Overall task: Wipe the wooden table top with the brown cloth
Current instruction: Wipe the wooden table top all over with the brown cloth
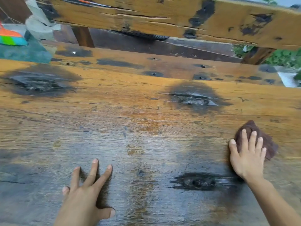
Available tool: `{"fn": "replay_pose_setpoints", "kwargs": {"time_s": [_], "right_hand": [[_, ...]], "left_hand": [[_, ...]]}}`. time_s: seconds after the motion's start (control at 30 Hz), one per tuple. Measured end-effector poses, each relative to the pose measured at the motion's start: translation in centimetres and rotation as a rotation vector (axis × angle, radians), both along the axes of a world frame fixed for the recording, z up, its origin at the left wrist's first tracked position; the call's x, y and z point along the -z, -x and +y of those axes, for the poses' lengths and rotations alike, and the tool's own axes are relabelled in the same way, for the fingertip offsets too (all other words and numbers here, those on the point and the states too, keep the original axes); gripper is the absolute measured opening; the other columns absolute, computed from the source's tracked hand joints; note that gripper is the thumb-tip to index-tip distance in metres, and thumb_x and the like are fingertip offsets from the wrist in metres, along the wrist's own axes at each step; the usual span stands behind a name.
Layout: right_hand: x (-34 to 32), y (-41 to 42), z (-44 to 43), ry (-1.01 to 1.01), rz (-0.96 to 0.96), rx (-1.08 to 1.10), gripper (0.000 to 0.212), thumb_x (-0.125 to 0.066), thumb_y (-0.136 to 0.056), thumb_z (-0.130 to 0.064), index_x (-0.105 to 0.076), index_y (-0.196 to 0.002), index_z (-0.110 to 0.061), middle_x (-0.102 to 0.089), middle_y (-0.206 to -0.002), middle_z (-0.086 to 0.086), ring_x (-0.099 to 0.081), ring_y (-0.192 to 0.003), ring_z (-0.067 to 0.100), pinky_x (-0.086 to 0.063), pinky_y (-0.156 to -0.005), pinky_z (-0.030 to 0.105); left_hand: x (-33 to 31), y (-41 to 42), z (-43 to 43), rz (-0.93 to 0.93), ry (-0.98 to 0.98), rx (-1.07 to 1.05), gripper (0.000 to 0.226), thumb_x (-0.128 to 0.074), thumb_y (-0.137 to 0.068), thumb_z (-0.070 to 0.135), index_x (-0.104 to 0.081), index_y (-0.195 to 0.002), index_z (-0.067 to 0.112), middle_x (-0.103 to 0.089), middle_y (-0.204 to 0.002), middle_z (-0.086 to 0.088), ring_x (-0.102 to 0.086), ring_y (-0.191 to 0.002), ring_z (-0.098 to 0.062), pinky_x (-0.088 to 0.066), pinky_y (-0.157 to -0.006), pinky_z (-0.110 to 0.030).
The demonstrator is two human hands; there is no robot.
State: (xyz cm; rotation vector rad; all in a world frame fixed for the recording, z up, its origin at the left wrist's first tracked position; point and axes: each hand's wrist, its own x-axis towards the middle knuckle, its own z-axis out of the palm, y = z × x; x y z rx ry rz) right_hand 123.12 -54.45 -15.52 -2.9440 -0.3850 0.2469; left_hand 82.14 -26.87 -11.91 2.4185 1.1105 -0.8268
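The wooden table top [130,121] fills the view, orange-brown with dark stains and knots, greyer and wet-looking near me. The brown cloth [267,144] lies crumpled on the table's right side. My right hand [247,154] presses flat on the cloth with straight, spread fingers, covering its near left part. My left hand [86,190] rests flat on the bare wood at lower left, fingers spread, holding nothing.
A wooden bench seat [146,66] and its backrest plank [162,18] stand beyond the table's far edge. A bright orange, green and blue object [11,38] and grey concrete blocks [39,28] sit at far left. Green plants [283,57] show at far right.
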Motion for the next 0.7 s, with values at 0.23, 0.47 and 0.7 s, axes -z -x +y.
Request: {"fn": "replay_pose_setpoints", "kwargs": {"time_s": [0.23, 0.47, 0.7], "right_hand": [[0.1, 12.3, 14.6, -0.050, -0.033, -0.441, 0.081, -0.005, -0.098, -0.065, -0.008, -0.166, -0.022, 0.005, -0.173, 0.011, 0.010, -0.160, 0.032, 0.007, -0.127, 0.051], [0.1, 27.0, 32.6, -0.052, 0.075, -0.985, 0.072, -0.016, -0.106, -0.058, 0.003, -0.166, -0.023, 0.019, -0.172, 0.009, 0.026, -0.156, 0.030, 0.016, -0.123, 0.055], [-0.5, 29.6, 36.0, -0.077, 0.124, -1.091, 0.067, -0.023, -0.108, -0.056, -0.004, -0.167, -0.027, 0.016, -0.173, 0.005, 0.023, -0.157, 0.024, 0.014, -0.125, 0.050]], "left_hand": [[-0.3, -0.1, -0.1, 0.013, 0.040, 0.006, 0.128, -0.066, -0.054, 0.080, 0.044, -0.117, 0.063, 0.048, -0.140, 0.019, 0.025, -0.141, -0.041, -0.021, -0.108, -0.068], [0.4, -0.2, 0.0, 0.033, 0.075, -0.008, 0.119, -0.066, -0.053, 0.073, 0.012, -0.141, 0.055, 0.034, -0.152, 0.022, 0.028, -0.140, -0.041, -0.018, -0.108, -0.068], [1.1, 0.0, 0.3, 0.011, 0.082, -0.045, 0.098, -0.055, -0.069, 0.057, 0.006, -0.146, 0.050, 0.011, -0.158, 0.022, 0.029, -0.142, -0.038, -0.015, -0.110, -0.069]]}}
